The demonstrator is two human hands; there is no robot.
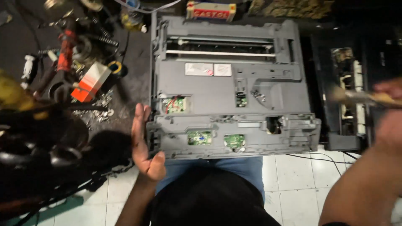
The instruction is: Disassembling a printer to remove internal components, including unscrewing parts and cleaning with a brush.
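A large grey printer chassis (226, 83) lies flat in front of me, its near edge resting over my lap. Small green circuit boards (199, 137) show through openings along its near side. My left hand (144, 142) is flat against the chassis's left near corner, fingers straight and pressed to its side. My right hand (387, 98) is at the far right, blurred, closed around a brush (356, 97) with a pale handle and bristles pointing left, held above a black printer part (347, 92).
A pile of tools, springs and screws (79, 46) with an orange-and-white box (90, 81) lies at the left. Black cables and parts (46, 150) crowd the lower left. A red-and-yellow carton (211, 11) sits behind the chassis. White floor tiles (293, 175) show below.
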